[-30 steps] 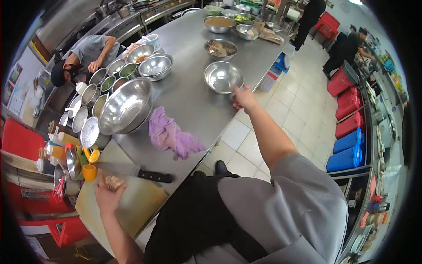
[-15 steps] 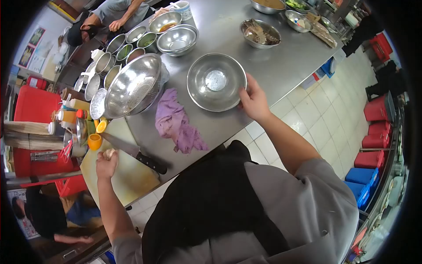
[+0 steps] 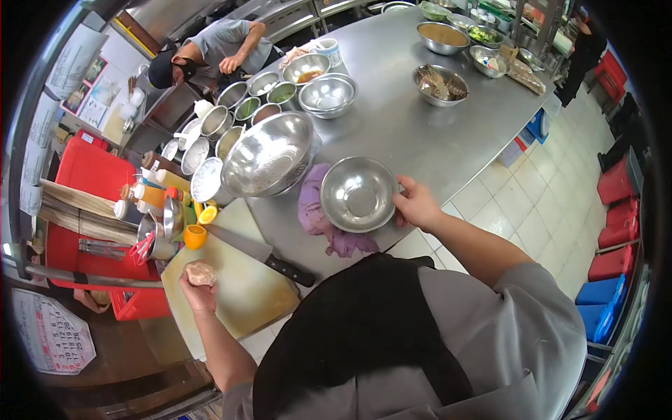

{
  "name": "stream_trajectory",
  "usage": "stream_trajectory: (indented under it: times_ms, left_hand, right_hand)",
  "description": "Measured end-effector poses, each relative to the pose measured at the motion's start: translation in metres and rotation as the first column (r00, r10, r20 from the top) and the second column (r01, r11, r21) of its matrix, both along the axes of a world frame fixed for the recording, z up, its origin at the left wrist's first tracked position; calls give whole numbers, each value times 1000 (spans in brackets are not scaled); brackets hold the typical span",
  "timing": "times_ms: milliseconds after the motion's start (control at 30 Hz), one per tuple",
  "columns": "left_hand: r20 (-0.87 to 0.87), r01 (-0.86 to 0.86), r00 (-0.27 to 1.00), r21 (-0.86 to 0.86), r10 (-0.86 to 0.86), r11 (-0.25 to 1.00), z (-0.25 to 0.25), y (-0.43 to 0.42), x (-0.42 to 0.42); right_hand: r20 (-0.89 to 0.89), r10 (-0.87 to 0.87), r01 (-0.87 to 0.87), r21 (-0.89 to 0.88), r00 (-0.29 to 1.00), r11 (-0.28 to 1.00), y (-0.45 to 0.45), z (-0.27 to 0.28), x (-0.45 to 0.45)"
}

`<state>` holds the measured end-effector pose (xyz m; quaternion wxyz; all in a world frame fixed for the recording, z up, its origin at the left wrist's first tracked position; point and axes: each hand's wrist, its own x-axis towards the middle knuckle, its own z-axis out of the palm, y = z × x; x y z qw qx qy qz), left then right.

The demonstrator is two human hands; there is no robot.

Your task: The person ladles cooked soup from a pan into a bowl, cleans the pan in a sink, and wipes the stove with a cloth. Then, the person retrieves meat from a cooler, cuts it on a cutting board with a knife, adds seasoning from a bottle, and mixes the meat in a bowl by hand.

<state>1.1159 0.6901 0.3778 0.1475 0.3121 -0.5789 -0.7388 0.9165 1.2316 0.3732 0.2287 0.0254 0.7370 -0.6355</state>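
Note:
My right hand grips the rim of a metal mixing bowl, which shows nothing inside. The bowl is tilted and covers part of a crumpled purple cloth. Over the cutting board, the fingers of my left hand are closed around a pale pinkish lump of what looks like raw meat. A kitchen knife lies across the board, its black handle reaching past the edge. Beyond my left hand is a cut orange on the board.
A large colander stands beyond the board, near several small metal bowls of ingredients. Farther along the steel table sits a bowl of shellfish. Squeeze bottles crowd the left side. A co-worker bends at the far left.
The bowl in my right hand has come closer to my body and now overlaps the purple cloth. My left hand has turned, showing more of the lump. The whole view has shifted.

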Motion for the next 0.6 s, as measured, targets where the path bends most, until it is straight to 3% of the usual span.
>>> stream_trajectory:
  times_ms: [33, 133, 200, 333, 400, 467, 567, 600]
  left_hand:
    - [-107, 44, 994, 70, -36, 997, 19, 20, -1]
    - [-189, 6, 982, 133, 20, 991, 61, 80, -29]
    - [-141, 141, 982, 116, -124, 983, 49, 84, -60]
    - [-35, 459, 883, -146, -468, 876, 54, 165, -125]
    - [47, 530, 822, -430, -568, 731, 61, 212, -149]
    - [121, 533, 804, -580, -581, 616, 67, 251, -166]
    - [247, 605, 759, -611, -603, 511, 40, 270, -204]
    - [253, 624, 753, -567, -608, 538, 34, 277, -211]
  right_hand:
    - [-16, 24, -24, -32, 1000, 999, -4, 5, 4]
    - [-43, 15, -14, 21, 999, 1000, -16, 6, 9]
    - [-59, 21, -20, 9, 998, 1000, -21, 3, 10]
    - [-92, 49, -47, 25, 995, 999, -27, -2, 10]
    - [-127, 63, -57, 45, 990, 997, -29, -1, 10]
    - [-136, 62, -56, 49, 989, 997, -26, 1, 11]
    - [-119, 36, -26, 84, 992, 996, -26, 6, 13]
    - [-114, 45, -36, 84, 992, 996, -25, 8, 14]
